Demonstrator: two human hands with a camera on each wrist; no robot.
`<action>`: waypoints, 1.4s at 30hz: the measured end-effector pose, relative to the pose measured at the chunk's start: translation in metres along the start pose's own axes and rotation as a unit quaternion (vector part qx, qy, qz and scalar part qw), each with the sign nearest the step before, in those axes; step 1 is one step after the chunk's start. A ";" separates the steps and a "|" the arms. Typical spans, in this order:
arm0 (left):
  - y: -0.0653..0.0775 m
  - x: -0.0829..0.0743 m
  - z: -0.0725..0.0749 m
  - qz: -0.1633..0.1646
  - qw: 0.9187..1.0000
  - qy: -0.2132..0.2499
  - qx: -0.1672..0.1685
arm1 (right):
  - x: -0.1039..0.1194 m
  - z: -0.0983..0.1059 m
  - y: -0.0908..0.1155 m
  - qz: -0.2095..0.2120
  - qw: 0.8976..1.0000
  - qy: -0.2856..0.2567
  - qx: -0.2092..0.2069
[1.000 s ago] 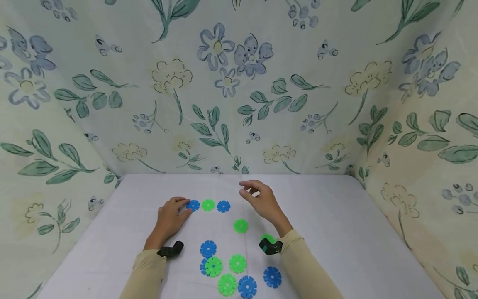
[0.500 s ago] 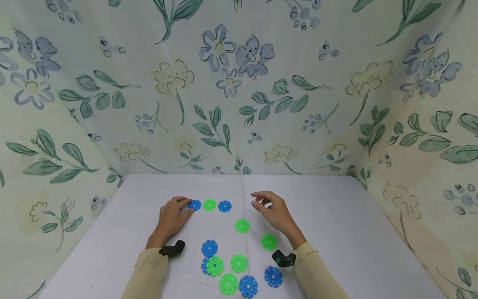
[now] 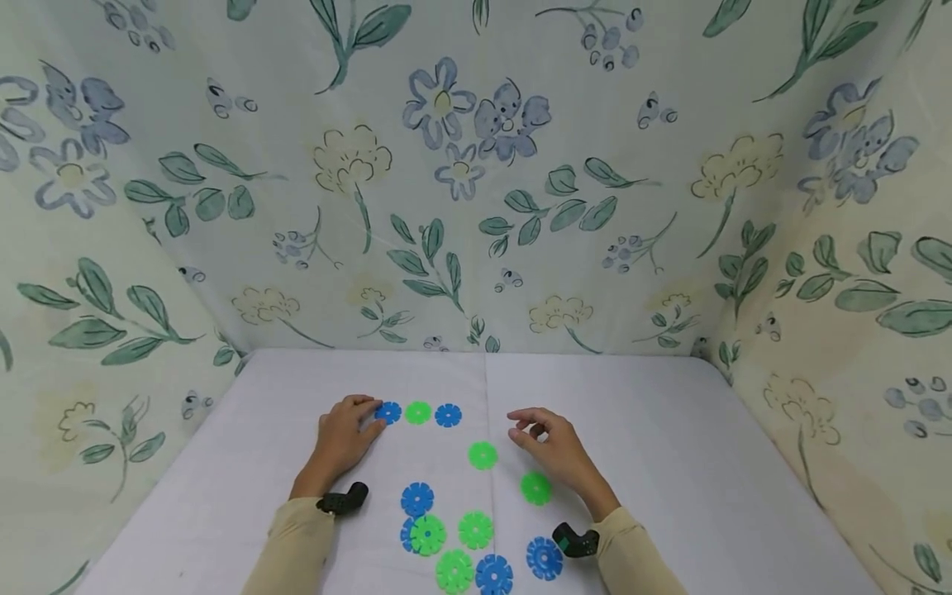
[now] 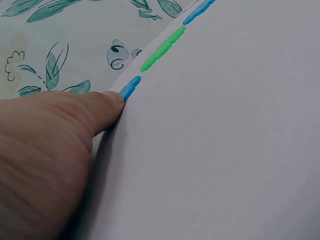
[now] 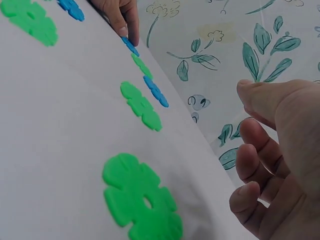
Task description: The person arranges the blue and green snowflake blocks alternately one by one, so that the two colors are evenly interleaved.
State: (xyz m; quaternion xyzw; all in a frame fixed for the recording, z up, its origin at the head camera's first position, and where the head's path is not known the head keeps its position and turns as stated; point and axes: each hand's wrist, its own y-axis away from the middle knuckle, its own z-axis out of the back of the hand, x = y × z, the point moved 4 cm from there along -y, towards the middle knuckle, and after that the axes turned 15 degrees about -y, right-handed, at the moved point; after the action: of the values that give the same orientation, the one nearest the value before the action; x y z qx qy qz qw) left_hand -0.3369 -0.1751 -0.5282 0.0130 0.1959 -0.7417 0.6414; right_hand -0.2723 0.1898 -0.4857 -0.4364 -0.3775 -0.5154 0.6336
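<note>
In the head view, a row of three notched plastic building discs lies toward the back of the white table: a blue disc (image 3: 388,413), a green disc (image 3: 418,413) and another blue disc (image 3: 448,415). My left hand (image 3: 344,436) holds the leftmost blue disc at its edge between thumb and forefinger, flat on the table. The left wrist view shows the thumb (image 4: 107,107) against that disc's rim. My right hand (image 3: 554,446) hovers with loosely curled fingers and holds nothing. Nearest to it are a green disc (image 3: 483,455) and another green disc (image 3: 535,488).
More loose discs lie toward the front, among them a blue disc (image 3: 417,499), a green disc (image 3: 428,535) overlapping a blue one, a green disc (image 3: 476,530) and a blue disc (image 3: 545,559). Flower-printed cloth (image 3: 476,207) walls the table's back and sides.
My right hand has drawn back to the right and toward the front, uncovering the green disc near its wrist. The left hand stays at the leftmost blue disc.
</note>
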 end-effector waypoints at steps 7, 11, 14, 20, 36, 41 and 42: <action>-0.001 0.000 -0.002 -0.001 1.000 -0.003 0.004 | -0.019 -0.003 0.009 -0.029 0.999 -0.014 0.026; -0.002 0.002 -0.003 0.002 1.000 -0.007 0.003 | -0.025 -0.005 0.010 -0.027 0.999 -0.021 0.034; -0.002 0.002 -0.003 0.004 1.000 -0.006 0.006 | -0.028 -0.004 0.009 -0.031 0.999 -0.021 0.034; -0.003 0.001 -0.002 0.002 1.000 -0.005 0.003 | -0.029 -0.002 0.009 -0.039 0.998 -0.025 0.039; -0.003 -0.002 0.001 0.008 1.000 -0.008 0.016 | -0.015 -0.030 -0.002 0.020 0.988 0.092 0.119; -0.004 -0.001 0.000 0.007 1.000 -0.010 0.009 | -0.014 -0.035 -0.004 0.022 0.985 0.127 0.111; -0.004 0.000 0.000 0.006 1.000 -0.011 0.008 | -0.014 -0.035 -0.005 0.023 0.985 0.133 0.107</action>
State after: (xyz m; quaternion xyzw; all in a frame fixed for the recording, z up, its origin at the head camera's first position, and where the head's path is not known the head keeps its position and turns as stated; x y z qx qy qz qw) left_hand -0.3404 -0.1744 -0.5276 0.0114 0.1831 -0.7393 0.6479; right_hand -0.2785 0.1606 -0.5098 -0.3021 -0.3324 -0.5108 0.7330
